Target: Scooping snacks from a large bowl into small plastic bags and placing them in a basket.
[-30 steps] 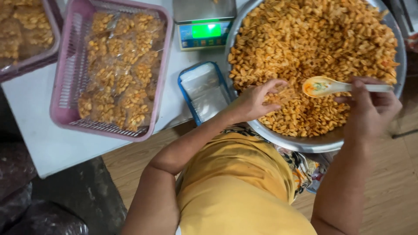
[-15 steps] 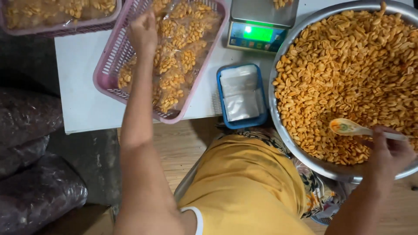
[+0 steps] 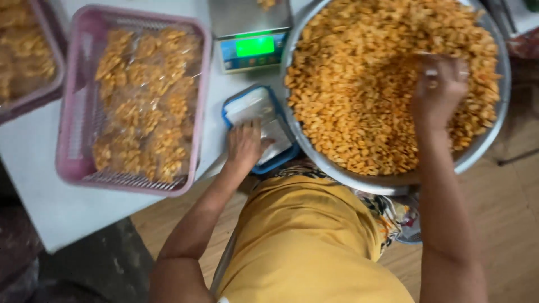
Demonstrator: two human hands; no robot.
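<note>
- The left hand [image 3: 245, 145] lies palm down, fingers spread, on the stack of clear bags [image 3: 247, 109] inside the small blue tray [image 3: 267, 164]; the fingertips touch the top bag.
- The blue tray sits on the white tabletop [image 3: 50, 196] at its near edge, just beside the rim of the big metal basin [image 3: 477, 151] and in front of the digital scale [image 3: 254, 42].
- The right hand [image 3: 441, 92] is down in the basin, fingers curled and pressed together over the orange snack pieces [image 3: 348, 84]; motion blur hides what it is gripping, so I cannot tell what it holds.
- The snack pieces fill the basin nearly to its rim.
- The scale shows a lit green display, and a few snack pieces lie on its steel pan.
- A pink basket [image 3: 70, 140] left of the blue tray holds sealed clear packets of the same snack [image 3: 143, 106].
- A second pink basket [image 3: 33, 95] shows at the far left edge, only partly in view.
</note>
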